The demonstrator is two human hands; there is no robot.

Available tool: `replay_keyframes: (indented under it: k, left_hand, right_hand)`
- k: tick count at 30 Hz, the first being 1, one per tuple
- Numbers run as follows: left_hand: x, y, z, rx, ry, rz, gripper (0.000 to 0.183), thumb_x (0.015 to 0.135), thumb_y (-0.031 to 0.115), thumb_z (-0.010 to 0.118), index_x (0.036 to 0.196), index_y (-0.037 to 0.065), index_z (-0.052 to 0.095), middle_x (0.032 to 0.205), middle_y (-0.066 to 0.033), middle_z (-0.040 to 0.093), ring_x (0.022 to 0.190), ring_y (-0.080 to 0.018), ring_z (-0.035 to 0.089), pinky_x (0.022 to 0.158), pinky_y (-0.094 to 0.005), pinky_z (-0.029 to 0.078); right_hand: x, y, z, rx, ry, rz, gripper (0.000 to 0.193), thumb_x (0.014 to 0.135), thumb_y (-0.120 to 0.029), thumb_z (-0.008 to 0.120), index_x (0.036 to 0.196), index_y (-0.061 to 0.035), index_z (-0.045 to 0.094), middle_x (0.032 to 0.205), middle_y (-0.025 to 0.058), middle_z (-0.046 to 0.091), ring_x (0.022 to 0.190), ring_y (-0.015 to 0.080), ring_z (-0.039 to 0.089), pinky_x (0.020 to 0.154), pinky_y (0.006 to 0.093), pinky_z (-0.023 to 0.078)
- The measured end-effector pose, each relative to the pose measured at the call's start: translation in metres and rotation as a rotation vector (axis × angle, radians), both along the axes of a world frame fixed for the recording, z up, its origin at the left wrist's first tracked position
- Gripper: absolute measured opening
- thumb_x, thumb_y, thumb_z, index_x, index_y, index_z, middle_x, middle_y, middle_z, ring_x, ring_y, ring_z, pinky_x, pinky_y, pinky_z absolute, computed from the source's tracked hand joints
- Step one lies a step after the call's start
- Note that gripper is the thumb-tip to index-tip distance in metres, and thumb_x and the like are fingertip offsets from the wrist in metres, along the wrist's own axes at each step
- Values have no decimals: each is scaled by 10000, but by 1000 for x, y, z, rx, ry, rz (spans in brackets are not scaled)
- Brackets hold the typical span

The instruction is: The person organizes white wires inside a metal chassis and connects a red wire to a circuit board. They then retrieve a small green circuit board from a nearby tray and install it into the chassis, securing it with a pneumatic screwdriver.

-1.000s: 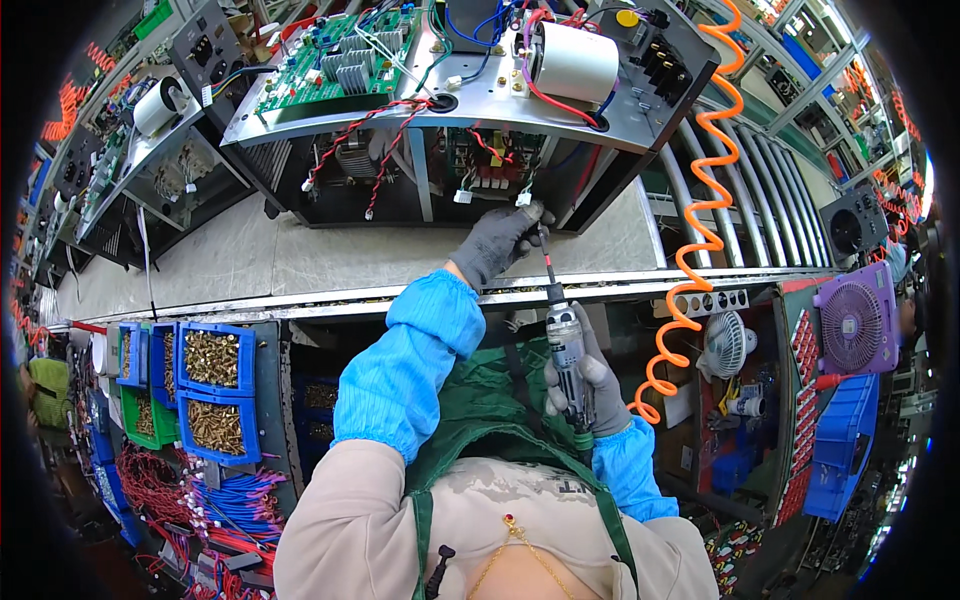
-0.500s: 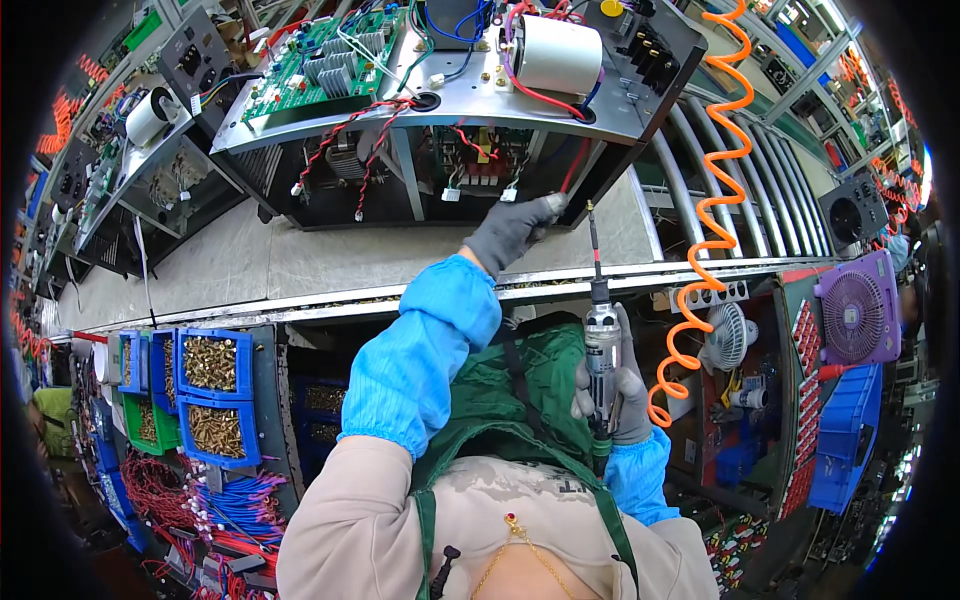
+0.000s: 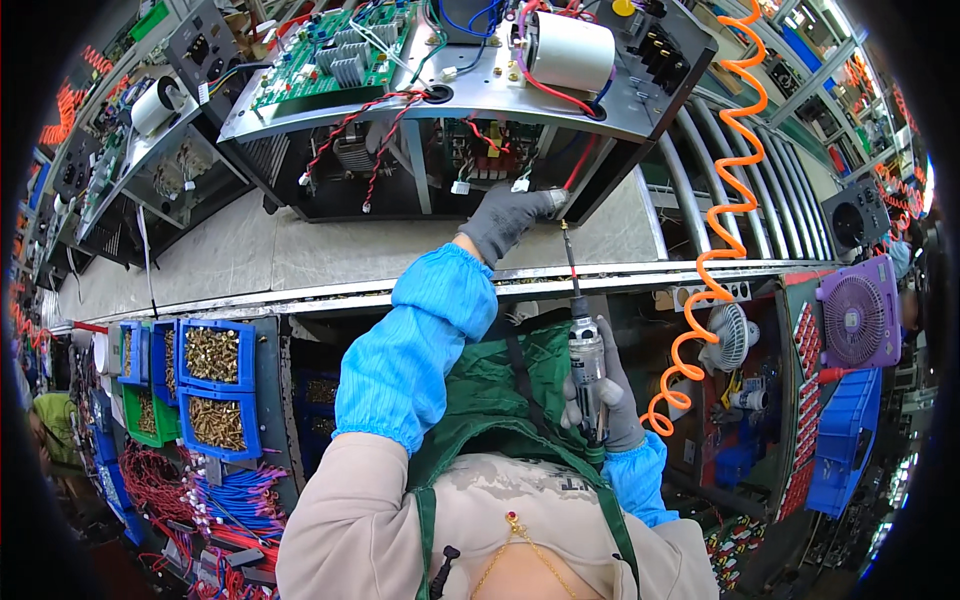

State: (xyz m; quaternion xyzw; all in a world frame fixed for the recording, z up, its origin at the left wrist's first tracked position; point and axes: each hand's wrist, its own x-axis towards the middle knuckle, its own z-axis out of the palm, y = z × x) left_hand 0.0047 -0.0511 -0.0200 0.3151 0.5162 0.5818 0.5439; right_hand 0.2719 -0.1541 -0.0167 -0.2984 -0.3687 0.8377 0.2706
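My left hand (image 3: 510, 218), in a grey glove, is closed with its fingertips at the lower end of a thick red wire (image 3: 580, 165). That wire comes down from the front opening of a metal equipment chassis (image 3: 470, 105). My right hand (image 3: 622, 405), also gloved, is wrapped round a silver power screwdriver (image 3: 587, 360) held upright in front of my body. Its long, thin bit points away from me, and a small brass-coloured piece, likely a screw, sits at the tip just below my left fingertips. Bit and wire end look close but apart.
An orange coiled hose (image 3: 722, 200) hangs at the right, before metal rollers (image 3: 700, 180). Blue bins (image 3: 218, 357) of brass screws stand at the left, above bundled wires (image 3: 235, 510). A purple fan (image 3: 855, 312) is far right. Another chassis (image 3: 160, 170) stands left.
The screwdriver has swung left, bringing its tip beneath my left fingertips. My left hand stays at the wire end. The whole view has shifted slightly.
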Motion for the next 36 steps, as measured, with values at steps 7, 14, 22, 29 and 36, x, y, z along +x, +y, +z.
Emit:
replay_keyframes:
  k: [7, 14, 22, 29, 36]
  left_hand:
    - [6, 2, 1, 87, 151, 76, 318, 721, 260, 785, 913, 31, 678, 783, -23, 642, 709, -99, 558, 652, -268, 443]
    - [23, 8, -21, 260, 557, 334, 176, 727, 240, 730, 821, 92, 715, 699, -131, 646, 666, -253, 617, 639, -359, 473]
    - [16, -6, 17, 100, 964, 301, 317, 860, 382, 518, 846, 107, 673, 798, -185, 643, 795, -368, 615, 689, -457, 478]
    - [15, 2, 14, 18, 1069, 355, 359, 880, 398, 467, 847, 96, 659, 797, -172, 654, 772, -358, 630, 687, -460, 494]
    - [16, -4, 18, -63, 1143, 245, 468, 898, 509, 453, 847, 91, 660, 747, -177, 643, 738, -372, 625, 655, -459, 489]
  right_hand:
    - [-10, 0, 8, 43, -99, 39, 1017, 708, -404, 693, 1485, -216, 64, 820, 122, 544, 532, 162, 587, 504, 311, 558]
    - [-30, 0, 13, -49, 3, 14, 947, 765, -373, 667, 1482, -248, 61, 823, 125, 542, 531, 172, 587, 503, 321, 560]
    - [-57, 36, -9, 74, 61, 60, 993, 738, -333, 691, 1485, -233, 44, 824, 134, 541, 530, 184, 586, 499, 327, 555]
    - [-79, 58, -8, 136, 48, 72, 974, 735, -262, 675, 1485, -193, 56, 810, 128, 547, 518, 172, 573, 490, 319, 550]
    - [-77, 65, -11, 163, 7, 73, 950, 727, -257, 643, 1484, -192, 73, 812, 131, 551, 517, 163, 566, 477, 298, 544]
